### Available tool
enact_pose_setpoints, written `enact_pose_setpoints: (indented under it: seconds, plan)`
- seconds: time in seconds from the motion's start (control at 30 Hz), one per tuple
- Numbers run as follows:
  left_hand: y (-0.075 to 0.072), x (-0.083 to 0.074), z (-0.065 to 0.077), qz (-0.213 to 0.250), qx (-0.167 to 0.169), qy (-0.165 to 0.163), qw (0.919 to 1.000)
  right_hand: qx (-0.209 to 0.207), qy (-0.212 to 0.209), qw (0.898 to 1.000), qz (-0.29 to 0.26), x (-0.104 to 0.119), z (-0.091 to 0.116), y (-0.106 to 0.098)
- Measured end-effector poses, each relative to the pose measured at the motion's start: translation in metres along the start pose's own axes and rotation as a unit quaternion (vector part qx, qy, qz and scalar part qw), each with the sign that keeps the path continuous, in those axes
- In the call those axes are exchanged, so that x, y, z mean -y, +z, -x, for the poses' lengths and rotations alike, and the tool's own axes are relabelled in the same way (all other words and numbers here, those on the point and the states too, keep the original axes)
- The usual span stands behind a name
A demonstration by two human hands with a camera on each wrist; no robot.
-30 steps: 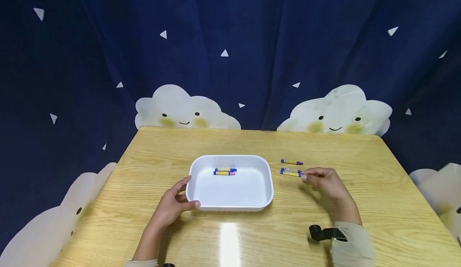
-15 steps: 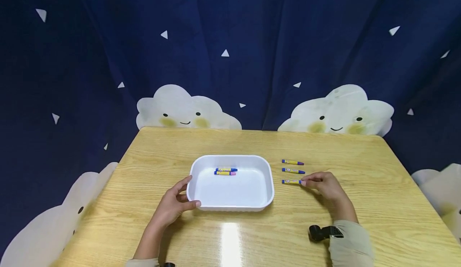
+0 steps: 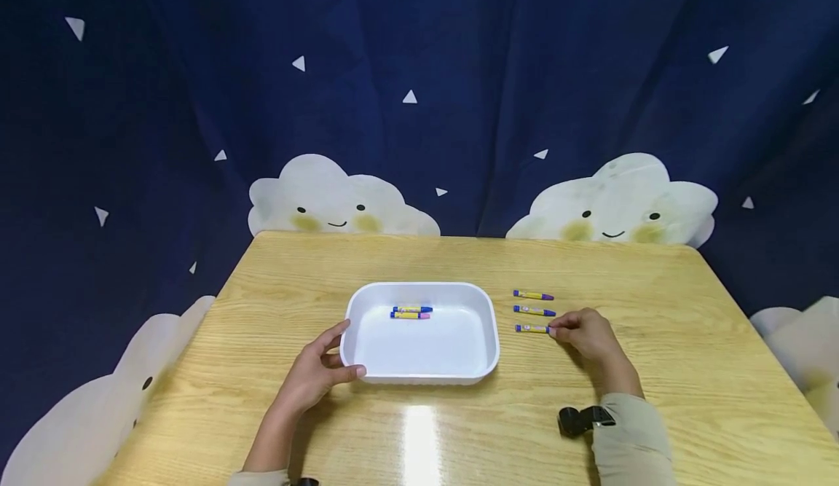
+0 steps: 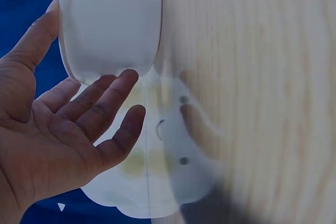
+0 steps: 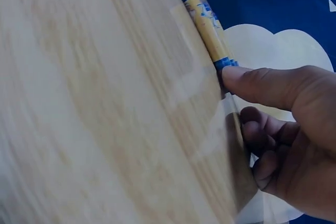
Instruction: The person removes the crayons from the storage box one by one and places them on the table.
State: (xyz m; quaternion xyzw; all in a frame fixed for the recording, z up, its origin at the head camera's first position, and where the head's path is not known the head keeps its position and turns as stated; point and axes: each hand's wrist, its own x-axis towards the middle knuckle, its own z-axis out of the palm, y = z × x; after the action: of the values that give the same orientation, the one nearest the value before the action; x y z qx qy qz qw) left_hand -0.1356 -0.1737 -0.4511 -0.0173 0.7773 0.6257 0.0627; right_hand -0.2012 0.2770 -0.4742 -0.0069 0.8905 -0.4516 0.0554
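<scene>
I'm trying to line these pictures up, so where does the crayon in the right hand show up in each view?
Head: the crayon is right of centre, lowest of the three beside the white tray, its end pinched by the right hand.
Left wrist: not in it.
Right wrist: the crayon is near the top, right of centre, slanting down to the hand.
Shared landmark: the wooden table, in all three.

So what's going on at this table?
A person's right hand pinches one end of a slim yellow-and-blue crayon at a wooden table. The left hand rests against the left end of a white rounded rectangular tray. Inside lie a blue-tipped crayon and a pink-tipped one. Right of the tray, a purple-tipped crayon and another blue-tipped one lie beside the held one.
</scene>
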Motion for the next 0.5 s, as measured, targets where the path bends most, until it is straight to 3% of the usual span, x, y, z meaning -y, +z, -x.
enact_pose_setpoints:
  seconds: [0.2, 0.5]
  plan:
    - [0.0, -0.001, 0.0, 0.003, 0.004, 0.002, 1.0, 0.005, -0.014, 1.0, 0.018, 0.006, 0.008, -0.006]
    - [0.0, 0.0, 0.001, 0.008, 0.001, -0.002, 1.0, 0.006, 0.008, 0.995, -0.095, 0.015, 0.02, -0.009]
